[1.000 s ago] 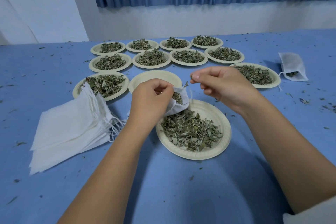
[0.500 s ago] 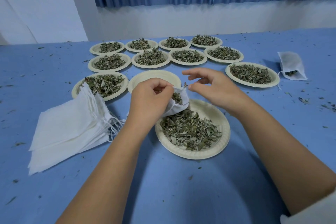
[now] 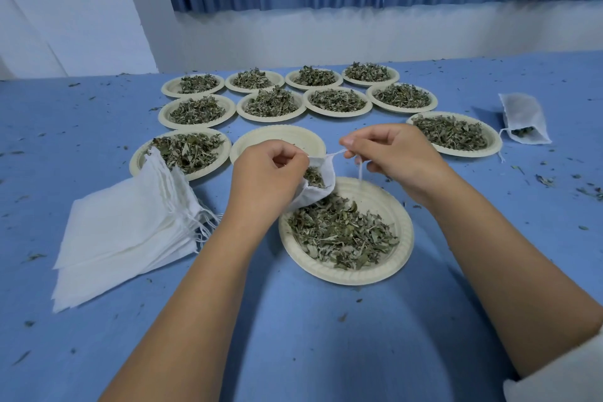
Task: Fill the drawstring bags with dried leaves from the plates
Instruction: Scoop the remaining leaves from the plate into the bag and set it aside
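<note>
Left hand [image 3: 267, 173] grips the half-filled bag [image 3: 318, 196] right over the plate [image 3: 403, 238] of leaves [image 3: 339, 232] on the desk, so spills likely drop back in. Right hand [image 3: 394, 153] pinches the drawstring [image 3: 336, 153], ready to cinch the mouth.

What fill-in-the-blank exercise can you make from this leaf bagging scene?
The left hand holds a small white cloth bag over the nearest cream paper ____ of dried leaves.
The right hand pinches the bag's thin white ____.
The stack of empty white bags lies on the person's ____ side.
Missing: plate; drawstring; left.
</note>
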Tool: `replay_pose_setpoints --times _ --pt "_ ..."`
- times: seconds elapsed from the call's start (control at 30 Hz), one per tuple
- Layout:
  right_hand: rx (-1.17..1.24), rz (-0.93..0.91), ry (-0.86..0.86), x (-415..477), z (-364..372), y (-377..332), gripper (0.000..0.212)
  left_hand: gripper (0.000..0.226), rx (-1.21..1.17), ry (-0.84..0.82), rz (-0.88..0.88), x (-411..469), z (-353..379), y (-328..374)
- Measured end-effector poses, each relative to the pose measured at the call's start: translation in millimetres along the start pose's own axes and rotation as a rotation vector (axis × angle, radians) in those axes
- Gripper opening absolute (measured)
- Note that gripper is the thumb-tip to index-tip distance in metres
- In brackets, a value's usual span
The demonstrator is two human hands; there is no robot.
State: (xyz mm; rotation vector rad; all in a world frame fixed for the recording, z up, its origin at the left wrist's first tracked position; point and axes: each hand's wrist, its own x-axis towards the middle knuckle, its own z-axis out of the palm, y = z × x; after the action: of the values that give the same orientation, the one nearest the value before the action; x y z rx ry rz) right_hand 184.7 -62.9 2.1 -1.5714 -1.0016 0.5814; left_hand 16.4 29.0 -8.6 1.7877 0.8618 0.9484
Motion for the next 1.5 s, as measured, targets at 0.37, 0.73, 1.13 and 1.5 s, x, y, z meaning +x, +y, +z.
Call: replay_pose_setpoints --times 0.37,0.73,1.13,1.5 --pt "-0.115 -0.026 -0.09 -10 3 -8 0.006 0.02 0.024 -0.013 0.006 -1 1 0" --pt "-0.081 -0.155 -0.133 -13 18 -7 0.011 0.02 -0.121 -0.005 -0.128 0 1 1" --pt "-0.249 -0.375 -0.101 -17 28 -7 0.012 0.018 -0.321 -0.039 -0.274 -1 2 8" --pt "-0.523 -0.451 -0.115 -19 39 -2 0.011 0.014 -0.156 0.003 -0.267 5 6 -4"
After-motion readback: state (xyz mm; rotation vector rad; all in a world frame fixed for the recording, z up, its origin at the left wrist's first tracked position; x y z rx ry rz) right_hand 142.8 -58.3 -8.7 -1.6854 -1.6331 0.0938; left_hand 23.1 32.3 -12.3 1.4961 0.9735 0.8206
